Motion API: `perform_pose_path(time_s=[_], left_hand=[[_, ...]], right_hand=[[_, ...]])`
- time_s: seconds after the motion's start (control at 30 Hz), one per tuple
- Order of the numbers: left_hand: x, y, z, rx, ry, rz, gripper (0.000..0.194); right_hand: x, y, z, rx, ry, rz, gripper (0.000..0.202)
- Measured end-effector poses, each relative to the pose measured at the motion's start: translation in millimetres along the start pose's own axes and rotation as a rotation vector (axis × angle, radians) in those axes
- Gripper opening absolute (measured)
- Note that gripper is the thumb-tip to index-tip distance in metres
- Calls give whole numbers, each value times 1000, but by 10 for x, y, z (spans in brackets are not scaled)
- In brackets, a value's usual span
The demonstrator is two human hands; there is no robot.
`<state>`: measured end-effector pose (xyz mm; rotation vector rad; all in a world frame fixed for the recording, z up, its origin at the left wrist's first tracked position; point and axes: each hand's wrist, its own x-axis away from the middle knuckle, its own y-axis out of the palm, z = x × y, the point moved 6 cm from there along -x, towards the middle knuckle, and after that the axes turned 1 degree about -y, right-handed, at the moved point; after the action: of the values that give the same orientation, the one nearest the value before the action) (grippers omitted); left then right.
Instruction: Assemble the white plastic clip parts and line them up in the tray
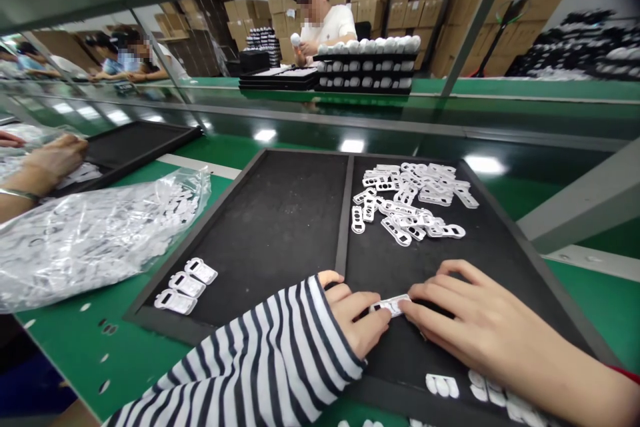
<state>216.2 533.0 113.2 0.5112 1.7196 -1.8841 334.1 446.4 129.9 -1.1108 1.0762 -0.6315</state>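
Note:
My left hand (pixel 357 317), in a striped sleeve, pinches one end of a small white plastic panel (pixel 393 306) with cut-outs. The fingertips of my right hand (pixel 465 314) grip the panel's other end, so it sits between both hands, low over the black tray (pixel 345 214). Beyond my hands, a loose heap of similar white panels (pixel 410 197) lies in the tray's right compartment. Three white pieces (pixel 186 286) overlap in a row in the left compartment's near corner. Below my right hand are small white rounded pieces (pixel 442 385), partly covered by the hand and wrist.
A clear plastic bag (pixel 100 240) of white parts lies left of the tray. Another person's hand (pixel 55 157) works by a second black tray (pixel 140 140). Across the line, a person (pixel 327 27) sits behind stacked trays (pixel 367 67). A metal post (pixel 585 194) stands at right.

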Motion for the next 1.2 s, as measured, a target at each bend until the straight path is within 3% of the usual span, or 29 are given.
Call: perform_pose_path(time_s=[0.13,0.4,0.63,0.87,1.0,1.2], left_hand=[[-12,19,-17,45,-20,-17,6],[-25,32,-10,56,-32,-44,8],[-40,34,11,-3,8,-18,14],[-87,57,-3,34,16,-136,14],[-63,10,56,-9,81,-54,12],[-10,54,-2,21,36,-23,7]], right_hand=[[10,-15,-13,26,-20,32,32],[36,89,78,-62,115,20,25],[46,83,77,-91,90,83,27],[1,57,80,-144,91,61,28],[6,37,136,-221,109,26,25],[15,14,176,-358,141,-24,21]])
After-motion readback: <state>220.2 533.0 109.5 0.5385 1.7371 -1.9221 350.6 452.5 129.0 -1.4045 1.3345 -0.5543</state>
